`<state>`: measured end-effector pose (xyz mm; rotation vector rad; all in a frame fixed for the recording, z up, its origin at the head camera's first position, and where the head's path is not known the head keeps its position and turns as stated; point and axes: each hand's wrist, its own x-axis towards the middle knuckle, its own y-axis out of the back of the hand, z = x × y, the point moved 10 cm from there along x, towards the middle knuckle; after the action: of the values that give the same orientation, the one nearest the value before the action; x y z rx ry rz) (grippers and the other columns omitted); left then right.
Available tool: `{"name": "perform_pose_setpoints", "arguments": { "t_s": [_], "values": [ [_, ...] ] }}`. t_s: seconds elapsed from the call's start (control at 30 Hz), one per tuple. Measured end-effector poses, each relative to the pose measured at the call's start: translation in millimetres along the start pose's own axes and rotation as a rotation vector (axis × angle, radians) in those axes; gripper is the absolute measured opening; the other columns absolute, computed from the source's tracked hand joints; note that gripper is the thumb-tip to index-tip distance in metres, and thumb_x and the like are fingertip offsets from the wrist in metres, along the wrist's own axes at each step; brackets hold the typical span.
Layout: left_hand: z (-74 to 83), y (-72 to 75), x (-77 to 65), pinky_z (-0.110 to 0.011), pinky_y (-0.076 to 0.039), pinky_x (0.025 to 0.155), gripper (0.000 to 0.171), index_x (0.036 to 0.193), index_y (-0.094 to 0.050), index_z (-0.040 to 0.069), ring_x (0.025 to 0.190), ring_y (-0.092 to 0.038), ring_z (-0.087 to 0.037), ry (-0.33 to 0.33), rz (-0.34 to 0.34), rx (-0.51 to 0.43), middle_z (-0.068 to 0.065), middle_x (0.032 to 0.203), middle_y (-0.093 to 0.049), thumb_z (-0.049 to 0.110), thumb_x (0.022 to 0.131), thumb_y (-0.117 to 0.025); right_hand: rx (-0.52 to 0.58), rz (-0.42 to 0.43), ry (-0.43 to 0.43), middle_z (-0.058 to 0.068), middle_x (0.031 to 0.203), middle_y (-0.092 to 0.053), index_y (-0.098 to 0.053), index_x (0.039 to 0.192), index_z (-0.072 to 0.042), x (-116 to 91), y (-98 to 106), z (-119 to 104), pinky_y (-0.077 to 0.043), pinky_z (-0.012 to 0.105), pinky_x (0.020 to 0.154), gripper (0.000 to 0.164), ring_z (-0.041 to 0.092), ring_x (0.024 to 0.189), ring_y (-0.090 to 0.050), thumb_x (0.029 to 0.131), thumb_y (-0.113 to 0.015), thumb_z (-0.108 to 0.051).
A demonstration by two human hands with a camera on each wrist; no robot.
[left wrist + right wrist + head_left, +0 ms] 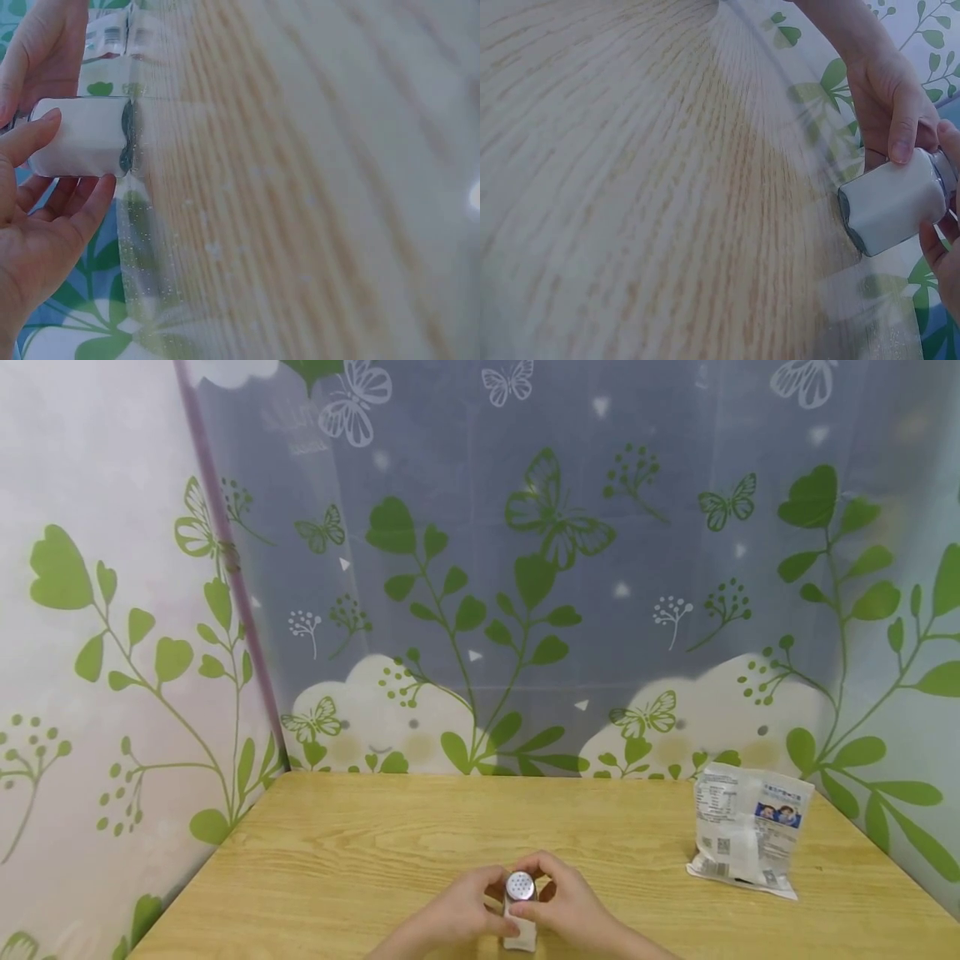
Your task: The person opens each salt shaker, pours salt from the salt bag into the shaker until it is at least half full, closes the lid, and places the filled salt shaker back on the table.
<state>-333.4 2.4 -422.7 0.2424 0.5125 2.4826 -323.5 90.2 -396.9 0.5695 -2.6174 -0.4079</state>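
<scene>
A glass salt shaker (pixel 521 935) full of white contents stands upright on the table at the front, its perforated metal lid (pixel 521 885) facing up. My left hand (pixel 467 906) grips the glass body from the left, thumb across the front. From the right, my right hand (pixel 570 900) pinches the shaker up by the lid and neck. In the left wrist view the shaker's white-filled body (pixel 82 139) shows between thumb and fingers, its base at the tabletop. The right wrist view shows the same glass body (pixel 892 206), with the lid partly hidden by fingers.
A white printed packet (pixel 750 831) stands at the right rear of the wood-grain table (pixel 360 835). Behind the table hangs a blue curtain (pixel 450 468) with green leaves and butterflies, and a pale patterned sheet (pixel 90 710) borders the left side.
</scene>
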Motion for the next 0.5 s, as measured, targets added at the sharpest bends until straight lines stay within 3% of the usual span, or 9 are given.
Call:
{"name": "perform_pose_setpoints", "arguments": {
  "t_s": [0.23,0.5],
  "values": [
    [0.3,-0.7,0.7,-0.022,-0.05,0.076,0.035,0.104,-0.06,0.006,0.091,-0.056,-0.011,-0.008,-0.021,-0.006,0.003,0.096,-0.06,-0.001,0.073,-0.073,-0.042,0.004,0.076,0.005,0.102,-0.059,-0.06,0.109,-0.007,-0.4,1.3,-6.7,-0.046,0.023,0.065,0.031,0.007,0.085,-0.05,0.083,-0.068,-0.02],
    [2.9,-0.9,-0.5,-0.023,-0.051,0.076,0.034,0.105,-0.06,0.004,0.092,-0.056,-0.012,-0.017,-0.044,-0.013,0.002,0.098,-0.06,-0.002,0.074,-0.072,0.034,-0.108,0.108,0.008,0.11,-0.056,-0.058,0.119,-0.004,-2.6,-3.0,-7.3,-0.049,0.026,0.068,0.03,0.008,0.094,-0.05,0.091,-0.058,-0.012]
  ]
}}
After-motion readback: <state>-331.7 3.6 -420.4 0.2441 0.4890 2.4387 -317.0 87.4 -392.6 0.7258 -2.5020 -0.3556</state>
